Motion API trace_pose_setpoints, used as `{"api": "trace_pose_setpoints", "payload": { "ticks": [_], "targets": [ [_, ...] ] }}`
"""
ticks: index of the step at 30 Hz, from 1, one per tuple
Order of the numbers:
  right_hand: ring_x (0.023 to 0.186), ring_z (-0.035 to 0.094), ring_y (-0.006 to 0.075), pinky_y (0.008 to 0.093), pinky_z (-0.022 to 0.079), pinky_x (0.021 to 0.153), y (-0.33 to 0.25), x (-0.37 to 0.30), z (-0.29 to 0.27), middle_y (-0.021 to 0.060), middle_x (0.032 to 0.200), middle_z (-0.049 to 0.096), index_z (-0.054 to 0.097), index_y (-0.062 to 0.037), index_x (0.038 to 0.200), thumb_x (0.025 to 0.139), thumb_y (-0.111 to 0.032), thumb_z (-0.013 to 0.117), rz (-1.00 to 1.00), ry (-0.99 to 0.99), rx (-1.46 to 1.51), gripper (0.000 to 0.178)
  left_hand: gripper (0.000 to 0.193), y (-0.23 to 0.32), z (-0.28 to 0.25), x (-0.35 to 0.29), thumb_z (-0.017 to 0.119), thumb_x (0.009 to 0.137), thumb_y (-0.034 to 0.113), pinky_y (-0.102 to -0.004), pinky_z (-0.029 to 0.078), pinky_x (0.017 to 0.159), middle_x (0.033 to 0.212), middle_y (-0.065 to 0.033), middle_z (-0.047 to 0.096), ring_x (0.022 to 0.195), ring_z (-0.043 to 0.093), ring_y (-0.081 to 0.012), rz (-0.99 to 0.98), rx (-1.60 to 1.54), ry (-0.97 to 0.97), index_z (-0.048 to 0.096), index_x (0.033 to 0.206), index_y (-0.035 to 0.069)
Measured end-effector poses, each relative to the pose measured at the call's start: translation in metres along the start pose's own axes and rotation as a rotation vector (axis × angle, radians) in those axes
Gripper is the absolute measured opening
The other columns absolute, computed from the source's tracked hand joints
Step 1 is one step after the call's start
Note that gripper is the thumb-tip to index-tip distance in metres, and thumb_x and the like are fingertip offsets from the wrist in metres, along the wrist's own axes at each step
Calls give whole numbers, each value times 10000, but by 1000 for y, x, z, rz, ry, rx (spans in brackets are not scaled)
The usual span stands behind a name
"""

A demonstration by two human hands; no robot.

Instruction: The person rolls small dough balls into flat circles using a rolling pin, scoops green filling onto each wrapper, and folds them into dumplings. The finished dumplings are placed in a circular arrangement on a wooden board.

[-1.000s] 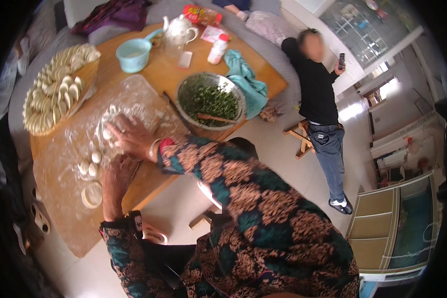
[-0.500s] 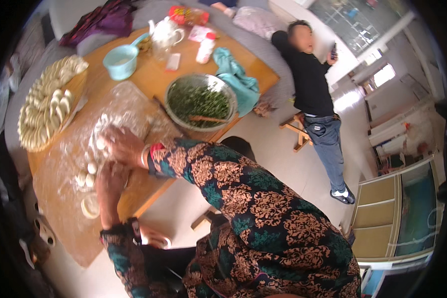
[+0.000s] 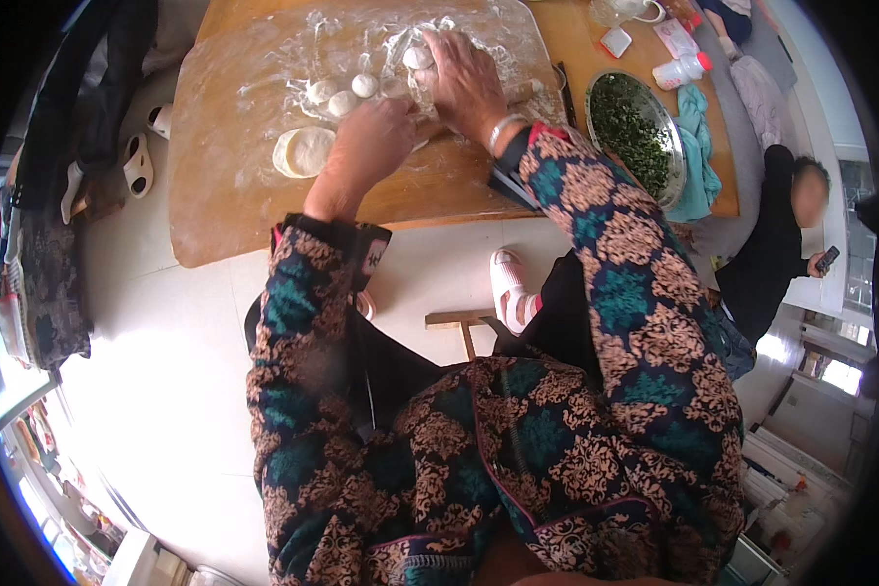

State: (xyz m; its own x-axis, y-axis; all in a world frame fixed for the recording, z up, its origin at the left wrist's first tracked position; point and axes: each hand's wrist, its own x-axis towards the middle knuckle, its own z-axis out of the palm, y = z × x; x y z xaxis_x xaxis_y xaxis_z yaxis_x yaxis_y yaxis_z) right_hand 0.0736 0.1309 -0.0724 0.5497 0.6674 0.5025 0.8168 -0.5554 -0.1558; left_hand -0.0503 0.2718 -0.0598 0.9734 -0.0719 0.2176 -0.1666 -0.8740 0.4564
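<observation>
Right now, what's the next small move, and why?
I'd probably draw the farthest dough ball closer with the right hand: that hand is right at it, the ball is still round, and the left hand is lower down, near the flat dough round.

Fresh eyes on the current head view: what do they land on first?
Probably the jacket in a bold dark, teal and tan pattern, filling the lower middle. Then the bare left hand and right hand at upper centre, over a floury tabletop, with round white dough pieces near them. Upper right, a bowl of chopped greens stands out.
</observation>
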Motion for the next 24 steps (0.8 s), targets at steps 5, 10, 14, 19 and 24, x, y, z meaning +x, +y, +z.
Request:
{"api": "trace_pose_setpoints", "payload": {
  "ticks": [5,10,14,19,24],
  "targets": [
    [1212,514,324,467,406,997,1,-44,-24,161,1289,521,446,-80,1434,971,-253,579,-1,-184,10,511,246,-21,11,5,629,914,255,-432,554,771,929,-158,723,874,703,-340,-127,-154,60,728,975,38],
    [1258,498,334,517,379,1026,3,-86,-48,163,1358,503,429,-96,1462,1004,-293,550,-100,-205,-65,512,264,-22,-5,-13,595,891,221,-475,546,849,957,-227,723,958,695,-395,-385,-392,-29,718,1026,30],
    [1258,498,338,501,382,1021,-1,-20,-4,153,1343,504,426,-101,1465,982,-318,578,-32,-58,-57,552,284,-6,-13,-14,605,915,239,-437,541,779,950,-188,725,858,702,-362,-147,-185,-26,688,1082,25],
    [1259,488,365,514,383,1010,1,-6,5,159,1334,484,411,-114,1478,935,-308,634,-17,-89,-30,618,227,-7,-6,-2,597,892,229,-507,537,744,843,-206,704,833,678,-420,-181,-246,101,709,909,32],
    [1328,444,353,537,350,1052,6,-84,-37,176,1397,448,375,-135,1519,969,-297,586,-80,-255,-33,610,239,-19,-9,-9,585,846,179,-450,554,801,945,-218,723,892,700,-393,-361,-445,26,730,974,39]
  ]
}}
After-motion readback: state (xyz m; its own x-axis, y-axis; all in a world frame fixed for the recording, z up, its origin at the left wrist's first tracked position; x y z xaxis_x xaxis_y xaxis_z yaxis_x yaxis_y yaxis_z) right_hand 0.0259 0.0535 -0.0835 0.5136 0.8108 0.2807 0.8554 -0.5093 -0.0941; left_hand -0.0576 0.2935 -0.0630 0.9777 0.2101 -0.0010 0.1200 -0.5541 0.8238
